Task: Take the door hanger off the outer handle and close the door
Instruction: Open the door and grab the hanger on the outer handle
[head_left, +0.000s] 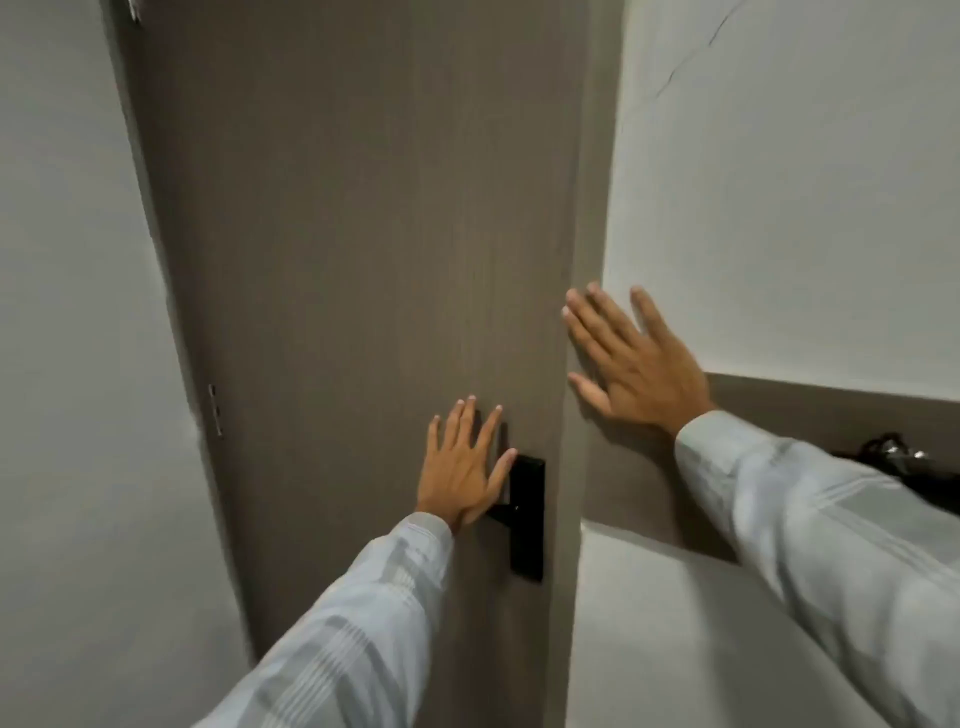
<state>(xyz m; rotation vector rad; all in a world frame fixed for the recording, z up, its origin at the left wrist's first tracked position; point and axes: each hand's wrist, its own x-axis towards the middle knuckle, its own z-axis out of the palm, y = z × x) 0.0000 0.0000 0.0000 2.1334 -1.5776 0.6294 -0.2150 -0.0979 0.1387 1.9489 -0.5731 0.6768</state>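
Observation:
A grey-brown door (353, 234) fills the middle of the view and sits flush in its frame (589, 260). A black handle plate (527, 519) is fixed low on the door's right side. My left hand (465, 470) lies flat on the door with fingers spread, covering part of the black lever. My right hand (631, 358) rests flat with fingers apart on the frame and wall just right of the door edge. No door hanger shows anywhere.
White walls (779, 208) flank the door on both sides. A hinge (214, 410) shows on the left edge. A dark object with metal parts (893, 457) lies on a ledge at the right behind my sleeve. A white surface (675, 623) is below.

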